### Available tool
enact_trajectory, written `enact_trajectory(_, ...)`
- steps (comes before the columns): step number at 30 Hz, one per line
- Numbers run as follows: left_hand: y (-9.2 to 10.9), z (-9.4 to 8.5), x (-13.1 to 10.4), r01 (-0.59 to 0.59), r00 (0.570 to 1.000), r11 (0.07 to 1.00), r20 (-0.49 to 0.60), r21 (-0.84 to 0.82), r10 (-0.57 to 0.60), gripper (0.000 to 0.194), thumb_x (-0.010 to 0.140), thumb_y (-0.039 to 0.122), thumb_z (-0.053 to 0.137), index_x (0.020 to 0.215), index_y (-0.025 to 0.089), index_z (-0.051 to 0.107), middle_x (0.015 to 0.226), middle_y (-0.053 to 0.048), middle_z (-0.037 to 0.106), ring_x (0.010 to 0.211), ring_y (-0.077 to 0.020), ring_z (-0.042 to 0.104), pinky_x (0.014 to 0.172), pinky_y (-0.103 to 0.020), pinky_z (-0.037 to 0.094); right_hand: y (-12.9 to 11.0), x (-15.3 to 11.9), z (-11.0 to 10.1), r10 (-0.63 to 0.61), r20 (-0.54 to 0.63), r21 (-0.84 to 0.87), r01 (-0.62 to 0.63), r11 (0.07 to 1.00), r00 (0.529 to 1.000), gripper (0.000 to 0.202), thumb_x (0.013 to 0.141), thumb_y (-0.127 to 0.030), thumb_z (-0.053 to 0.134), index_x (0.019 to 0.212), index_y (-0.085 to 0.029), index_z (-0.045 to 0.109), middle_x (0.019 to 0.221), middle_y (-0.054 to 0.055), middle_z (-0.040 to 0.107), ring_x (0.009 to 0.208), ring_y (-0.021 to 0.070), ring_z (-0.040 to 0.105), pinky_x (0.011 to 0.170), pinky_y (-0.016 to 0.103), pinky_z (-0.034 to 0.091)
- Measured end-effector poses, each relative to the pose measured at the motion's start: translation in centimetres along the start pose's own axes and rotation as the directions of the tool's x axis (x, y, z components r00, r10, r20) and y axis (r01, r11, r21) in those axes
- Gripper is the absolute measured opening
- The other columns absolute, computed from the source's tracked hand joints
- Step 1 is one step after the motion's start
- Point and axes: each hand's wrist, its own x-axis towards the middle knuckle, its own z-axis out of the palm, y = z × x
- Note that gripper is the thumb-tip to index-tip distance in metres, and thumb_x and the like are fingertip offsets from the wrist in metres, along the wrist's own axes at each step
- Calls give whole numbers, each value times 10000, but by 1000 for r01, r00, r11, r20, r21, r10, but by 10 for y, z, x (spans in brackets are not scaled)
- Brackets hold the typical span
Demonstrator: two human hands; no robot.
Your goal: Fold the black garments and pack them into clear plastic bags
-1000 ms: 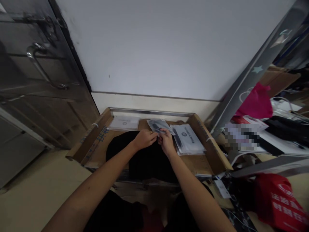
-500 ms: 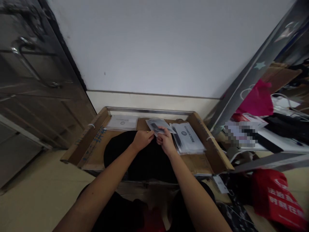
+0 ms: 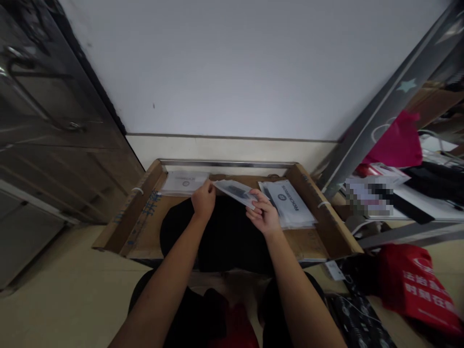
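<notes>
At the far left, a metal door (image 3: 54, 116) is seen beside the wall. On the left of the cardboard tray (image 3: 139, 232), a pale printed packet (image 3: 184, 182) is laid flat. Just beside it, the left hand (image 3: 205, 198) is curled nearly closed, its fingertips brought to the near-left end of a clear bag (image 3: 232, 189); whether the film is actually pinched there cannot be told. The bag is held tilted above a black item (image 3: 232, 237), and something dark is seen through its film. Its right end is gripped by the right hand (image 3: 264, 211), between thumb and fingers. Further right, a stack of printed packets (image 3: 295, 208) is left untouched on the tray. The step in hand is judged to be the handling of the bag's left edge; for that, a steady right grip and a fine left pinch are called for.
</notes>
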Motion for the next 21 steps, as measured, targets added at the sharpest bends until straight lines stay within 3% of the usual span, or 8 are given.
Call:
enact_trajectory(4,-1,-4,2,5,995,998,-98,-61,-11,178,935,251,518,989,236,687,875,-68,663,899,-246,636,820,-370,501,1,5,-2,15,-41,-8,-15,1000,999,325,686,-209,669,1005,-248,617,452,-133,269,392,59,147,441,205,150)
enact_trajectory(8,4,-4,-3,-199,968,976,-174,-87,182,204,857,182,586,1044,198,664,1199,-150,573,1183,-290,549,1023,-452,473,6,12,-1,-14,-124,9,15,1000,992,297,659,-184,619,953,-226,618,444,-129,264,393,68,198,442,208,165)
enact_trajectory(12,8,-5,-12,-386,922,917,-87,-99,379,139,845,183,592,964,190,664,1252,-149,542,1232,-288,515,1072,-475,452,12,15,-2,-5,-209,11,8,1000,978,321,628,-176,620,947,-214,616,444,-126,289,400,74,235,444,215,174)
enact_trajectory(16,11,-5,-19,-561,820,810,21,-171,572,112,845,175,579,829,208,685,1232,-110,600,1224,-275,529,1080,-486,450,15,17,-5,-13,-259,25,20,999,966,319,611,-183,602,927,-218,596,443,-128,292,388,72,229,440,220,179)
enact_trajectory(18,13,-3,-20,-595,790,779,36,-196,612,140,852,175,575,864,219,708,1231,-97,624,1223,-270,538,1087,-494,446,16,19,-6,-28,-280,26,37,999,960,325,606,-187,597,929,-222,583,449,-130,297,385,70,230,436,219,181)
enact_trajectory(21,14,-1,-19,-590,795,785,37,-189,606,267,875,168,549,1073,238,714,1273,-94,628,1241,-270,540,1101,-513,435,17,20,-7,-49,-261,8,53,999,964,324,623,-203,608,943,-229,564,455,-135,298,383,70,239,429,217,192)
